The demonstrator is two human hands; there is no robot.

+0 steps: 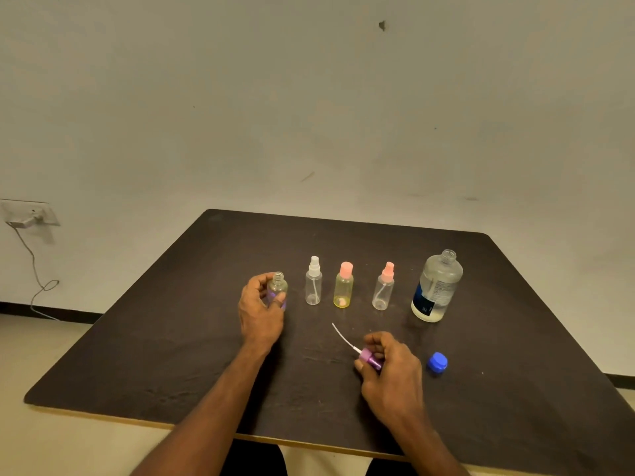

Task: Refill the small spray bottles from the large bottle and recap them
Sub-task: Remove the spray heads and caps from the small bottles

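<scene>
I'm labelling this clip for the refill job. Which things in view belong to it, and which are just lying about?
Job: open small bottle in left hand; purple spray cap in right hand; three capped spray bottles; large bottle; blue cap.

Lying about: wall socket, plugged-in cable.

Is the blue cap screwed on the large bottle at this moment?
No, the blue cap lies on the table near the right hand, and the large bottle stands with its neck open.

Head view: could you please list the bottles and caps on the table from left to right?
Uncapped small bottle in the left hand → white-capped bottle → yellow bottle → purple spray cap in the right hand → pink-capped clear bottle → large bottle, blue cap in front.
</scene>
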